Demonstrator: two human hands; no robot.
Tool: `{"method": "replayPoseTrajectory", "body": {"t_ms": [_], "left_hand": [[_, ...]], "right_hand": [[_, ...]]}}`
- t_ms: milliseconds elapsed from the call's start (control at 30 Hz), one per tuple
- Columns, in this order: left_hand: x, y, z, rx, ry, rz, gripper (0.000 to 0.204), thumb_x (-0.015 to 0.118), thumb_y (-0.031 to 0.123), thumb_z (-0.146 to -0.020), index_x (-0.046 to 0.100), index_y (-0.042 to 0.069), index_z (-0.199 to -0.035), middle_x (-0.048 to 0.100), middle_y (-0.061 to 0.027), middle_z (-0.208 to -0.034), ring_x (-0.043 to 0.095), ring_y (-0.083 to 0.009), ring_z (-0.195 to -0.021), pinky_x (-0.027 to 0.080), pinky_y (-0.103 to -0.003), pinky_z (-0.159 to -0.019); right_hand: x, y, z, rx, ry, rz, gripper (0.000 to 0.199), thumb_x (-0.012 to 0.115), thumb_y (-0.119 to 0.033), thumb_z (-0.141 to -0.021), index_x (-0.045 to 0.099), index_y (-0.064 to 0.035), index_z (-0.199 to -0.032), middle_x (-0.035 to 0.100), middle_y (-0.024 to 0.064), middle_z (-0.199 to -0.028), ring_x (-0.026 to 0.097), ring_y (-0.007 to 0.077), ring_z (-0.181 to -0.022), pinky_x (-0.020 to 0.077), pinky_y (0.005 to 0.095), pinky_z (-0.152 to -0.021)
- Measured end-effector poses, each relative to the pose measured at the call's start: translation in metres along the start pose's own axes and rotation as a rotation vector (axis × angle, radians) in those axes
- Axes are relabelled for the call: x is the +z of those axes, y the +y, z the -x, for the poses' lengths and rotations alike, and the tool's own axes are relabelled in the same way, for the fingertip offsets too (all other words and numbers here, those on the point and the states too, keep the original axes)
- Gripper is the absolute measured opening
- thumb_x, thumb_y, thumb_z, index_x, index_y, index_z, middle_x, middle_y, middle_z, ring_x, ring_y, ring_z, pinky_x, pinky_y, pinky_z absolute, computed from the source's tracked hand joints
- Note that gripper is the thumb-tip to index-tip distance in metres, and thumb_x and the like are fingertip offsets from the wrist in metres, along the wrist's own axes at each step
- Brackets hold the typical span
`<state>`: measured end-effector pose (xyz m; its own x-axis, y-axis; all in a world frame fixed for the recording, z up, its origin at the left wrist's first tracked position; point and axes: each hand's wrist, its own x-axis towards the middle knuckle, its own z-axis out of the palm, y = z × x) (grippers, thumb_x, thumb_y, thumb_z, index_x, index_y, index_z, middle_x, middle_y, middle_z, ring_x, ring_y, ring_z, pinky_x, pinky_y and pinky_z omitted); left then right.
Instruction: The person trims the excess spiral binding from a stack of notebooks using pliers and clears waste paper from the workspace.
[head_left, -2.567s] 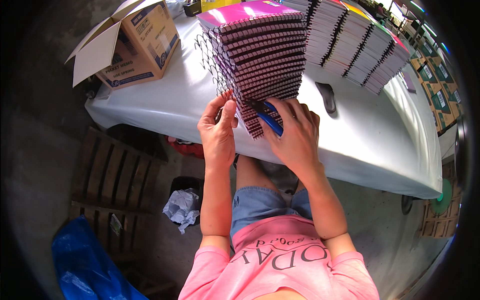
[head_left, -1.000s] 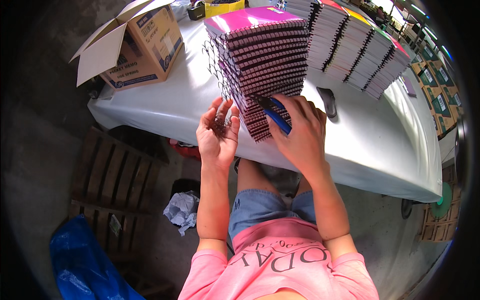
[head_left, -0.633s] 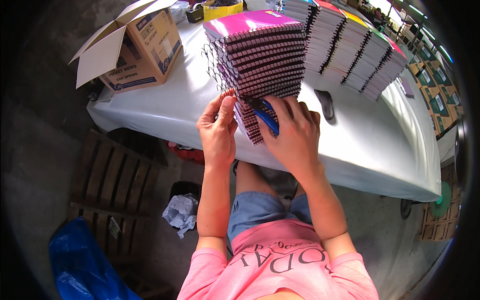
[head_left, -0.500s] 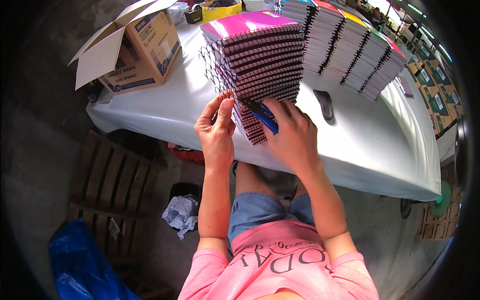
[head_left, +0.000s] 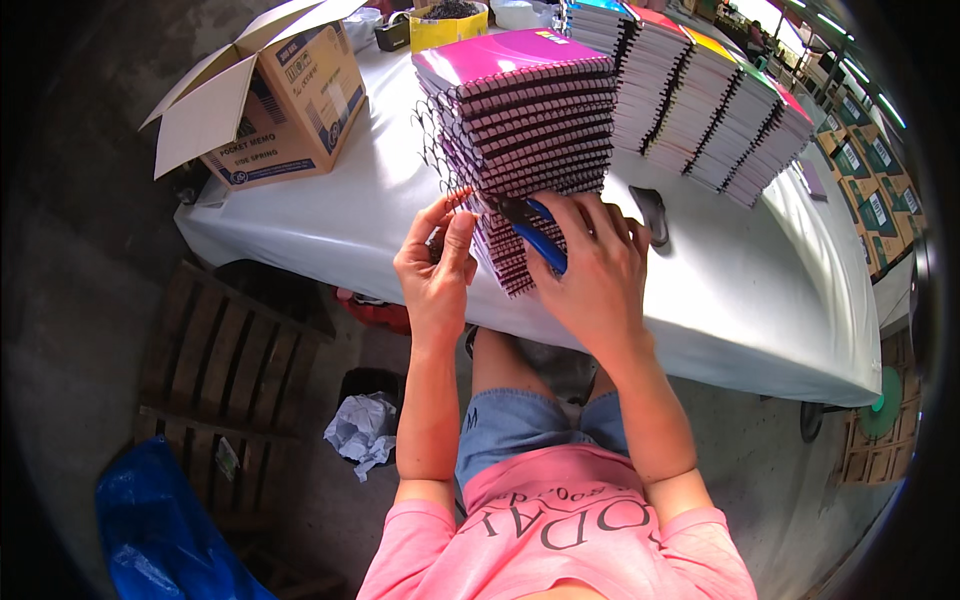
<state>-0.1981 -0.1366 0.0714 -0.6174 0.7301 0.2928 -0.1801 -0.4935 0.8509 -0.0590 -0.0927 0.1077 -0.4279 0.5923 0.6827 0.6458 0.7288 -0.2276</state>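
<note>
A tall stack of purple-covered spiral notebooks rises at the table's front edge, with loose black coil ends sticking out on its left side. My right hand is wrapped round blue-handled cutting pliers, whose dark jaws lie against the stack's left corner. The handles stand somewhat apart. Beside the jaws, my left hand pinches at one of the protruding coil ends. Something small and dark shows inside the curl of its fingers; I cannot make out what.
An open cardboard box stands on the white-covered table at the left. A row of notebook stacks fills the back right, a dark flat object near it. A yellow container of black bits is behind.
Both hands have shifted slightly right in the picture, as has the notebook stack with the view. The pliers' handles look more spread than before.
</note>
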Motion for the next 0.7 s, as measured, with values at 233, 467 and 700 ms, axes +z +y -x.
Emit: {"method": "replayPoseTrajectory", "body": {"t_ms": [233,467,700], "left_hand": [[0.002,-0.004,0.002,0.041,0.022,-0.010,0.031,0.063,0.021,-0.089,0.060,0.000,-0.112,0.058,-0.0010,-0.080,0.031,0.0006,-0.050,0.023,-0.016,-0.043],[0.004,-0.005,0.001,0.049,0.020,-0.006,0.031,0.061,0.021,-0.091,0.059,0.000,-0.112,0.057,-0.0007,-0.078,0.030,0.0008,-0.050,0.023,-0.016,-0.043],[0.004,-0.004,0.001,0.063,-0.011,0.006,0.028,0.059,0.022,-0.092,0.059,0.001,-0.111,0.055,0.0009,-0.077,0.031,0.0009,-0.050,0.023,-0.016,-0.044]], "right_hand": [[-0.005,-0.006,-0.001,0.024,-0.037,0.036,0.045,0.072,-0.027,-0.069,0.058,-0.0148,-0.110,0.055,0.0030,-0.094,0.057,0.0220,-0.088,0.0359,0.0428,-0.075],[0.001,-0.004,-0.001,0.018,-0.049,-0.019,0.039,0.070,-0.027,-0.073,0.059,-0.0139,-0.108,0.056,0.0039,-0.093,0.058,0.0236,-0.085,0.0378,0.0431,-0.070],[0.020,0.006,0.001,0.109,-0.087,-0.325,0.033,0.067,-0.016,-0.075,0.058,-0.0147,-0.107,0.063,0.0098,-0.089,0.063,0.0348,-0.076,0.0505,0.0453,-0.067]]}}
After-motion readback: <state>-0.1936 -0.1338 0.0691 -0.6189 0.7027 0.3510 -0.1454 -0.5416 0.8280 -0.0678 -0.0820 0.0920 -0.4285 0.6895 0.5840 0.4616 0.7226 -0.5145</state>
